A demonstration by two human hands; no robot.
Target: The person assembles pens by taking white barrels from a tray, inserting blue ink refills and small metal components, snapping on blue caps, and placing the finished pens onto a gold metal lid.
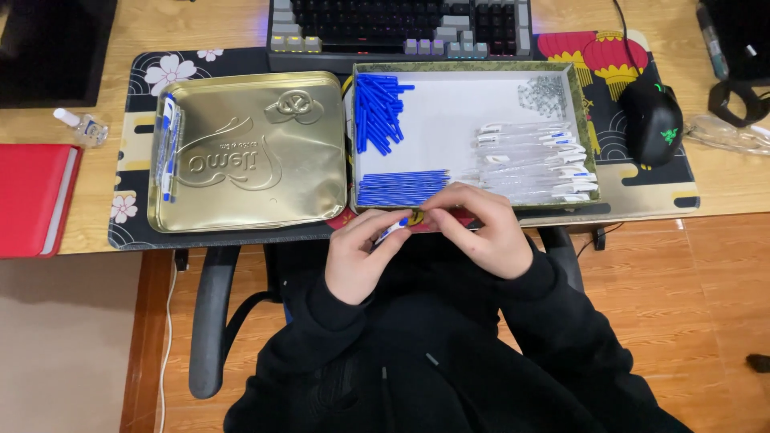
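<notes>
A wooden desk carries a dark patterned mat, with a keyboard at the far edge and a black mouse to the right. On the mat sits a shallow open box holding a heap of blue caps, a row of thin blue refills, a cluster of small springs and a pile of clear pen barrels. Left of it lies a gold tin lid with a few finished pens along its left rim. A red folder rests at the desk's far left. Just in front of the box's near edge, both hands meet: the left hand and the right hand are closed together on a small pen part, white with a blue tip, pinched between their fingertips above the person's lap.
</notes>
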